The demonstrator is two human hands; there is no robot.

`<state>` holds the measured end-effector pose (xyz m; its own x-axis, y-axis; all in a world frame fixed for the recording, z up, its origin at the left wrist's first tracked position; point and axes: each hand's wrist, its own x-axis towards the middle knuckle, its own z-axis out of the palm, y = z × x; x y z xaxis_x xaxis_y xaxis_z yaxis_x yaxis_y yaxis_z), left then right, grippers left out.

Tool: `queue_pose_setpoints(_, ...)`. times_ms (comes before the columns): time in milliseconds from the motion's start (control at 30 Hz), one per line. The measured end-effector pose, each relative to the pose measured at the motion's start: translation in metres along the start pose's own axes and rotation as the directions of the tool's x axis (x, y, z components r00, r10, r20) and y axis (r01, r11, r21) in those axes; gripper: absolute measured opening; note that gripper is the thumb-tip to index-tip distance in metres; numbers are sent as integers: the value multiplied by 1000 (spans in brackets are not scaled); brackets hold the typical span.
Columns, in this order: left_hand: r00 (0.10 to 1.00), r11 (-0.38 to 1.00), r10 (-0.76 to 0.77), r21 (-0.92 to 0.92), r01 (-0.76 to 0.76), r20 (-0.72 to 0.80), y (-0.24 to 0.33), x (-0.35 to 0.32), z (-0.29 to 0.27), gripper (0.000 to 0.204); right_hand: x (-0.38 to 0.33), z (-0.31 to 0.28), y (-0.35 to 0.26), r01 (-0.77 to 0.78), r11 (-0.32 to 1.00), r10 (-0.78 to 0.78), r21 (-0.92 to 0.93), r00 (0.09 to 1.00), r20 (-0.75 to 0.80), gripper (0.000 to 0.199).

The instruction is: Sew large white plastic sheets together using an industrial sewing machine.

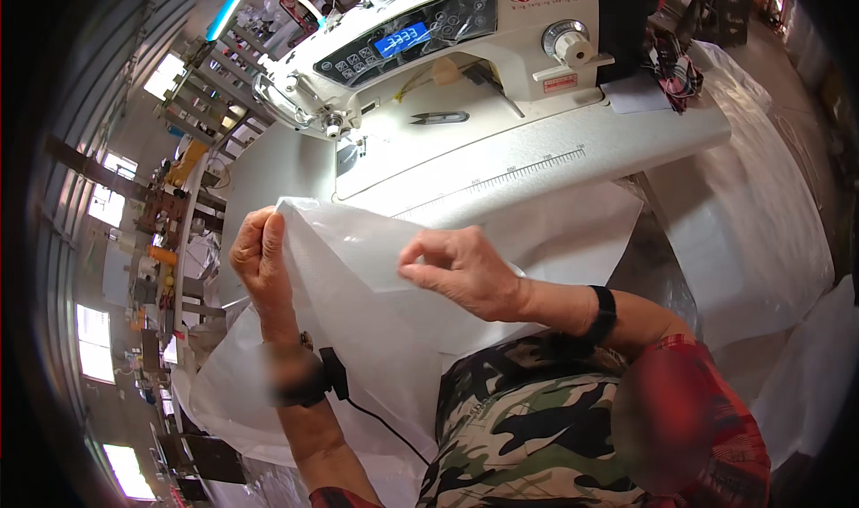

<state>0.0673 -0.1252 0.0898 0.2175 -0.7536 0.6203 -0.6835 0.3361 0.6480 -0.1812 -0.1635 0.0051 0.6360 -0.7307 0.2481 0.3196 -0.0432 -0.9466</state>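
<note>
A large sheet of thin white translucent material (358, 329) drapes over my lap and up to the front edge of the sewing machine table. At its upper left corner, my left hand (261, 256) pinches the sheet between thumb and fingers and holds it raised. My right hand (470, 274) is over the middle of the sheet, with thumb and forefinger curled together in a pinch. Whether anything is between those fingertips is too small to tell. The white sewing machine (528, 25) stands beyond both hands, its needle area (344, 132) lit.
A small thread snipper (440, 118) lies on the machine bed under the arm. A ruler scale (528, 166) runs along the table's front edge. White sheeting (734, 231) hangs at the right. A black cable (385, 426) runs from my left wrist. Cluttered shelving (183, 231) stands far left.
</note>
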Motion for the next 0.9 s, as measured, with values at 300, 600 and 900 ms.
queue_pose_setpoints(300, 914, 882, 405, 256, -397, 23, 45, 3, 30, 9, 8, -46, -8, -67, 820, -68, -568, 975, -213, 9)
queue_pose_setpoints(600, 924, 877, 378, 297, -378, 60, 52, 14, 34, 12, -18, 8, -19, 182, 904, -207, -386, 978, -23, 33)
queue_pose_setpoints(900, 931, 884, 366, 318, -343, -12, 44, 12, 29, 12, -19, 2, -17, -22, 996, 27, 92, 998, -52, 28)
